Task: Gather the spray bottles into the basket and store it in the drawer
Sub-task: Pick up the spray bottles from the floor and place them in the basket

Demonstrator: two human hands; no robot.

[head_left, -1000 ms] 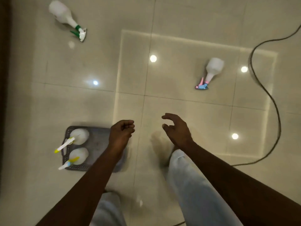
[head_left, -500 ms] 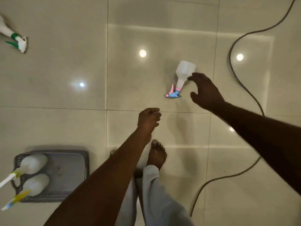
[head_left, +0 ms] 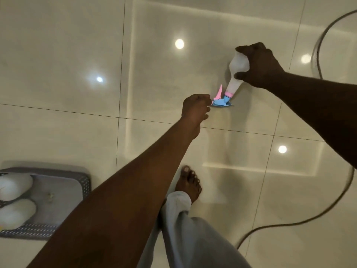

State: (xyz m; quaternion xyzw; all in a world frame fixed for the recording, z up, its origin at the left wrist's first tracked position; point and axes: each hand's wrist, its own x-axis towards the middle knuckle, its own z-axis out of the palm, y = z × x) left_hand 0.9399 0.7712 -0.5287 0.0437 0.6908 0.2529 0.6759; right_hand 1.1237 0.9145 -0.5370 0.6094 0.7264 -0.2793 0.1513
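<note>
2 white bottles (head_left: 16, 198) already lie side by side in the grey basket (head_left: 85, 182), which sits on the tiled floor (head_left: 58, 74) at the lower left, well apart from where the person is reaching. 1 more spray bottle (head_left: 234, 82), white with a pink and blue trigger head, is out on the tiles ahead of the person's bare foot (head_left: 188, 182). The right hand (head_left: 262, 64) has its fingers and thumb curled round the wide body of this bottle. That is probably the surest place to grip, since the narrow neck and trigger point down and away toward the floor. The left hand (head_left: 196, 111) hangs just beside the blue nozzle with its fingers curled in and holding nothing. Whether its knuckles touch the nozzle cannot be told. It looks to be there for balance rather than to help. A dark cable (head_left: 316, 53) loops across the floor to the right, near the bottle, and could snag a careless step. By this judgement the gathering is partway done, and the drawer is not in view.
</note>
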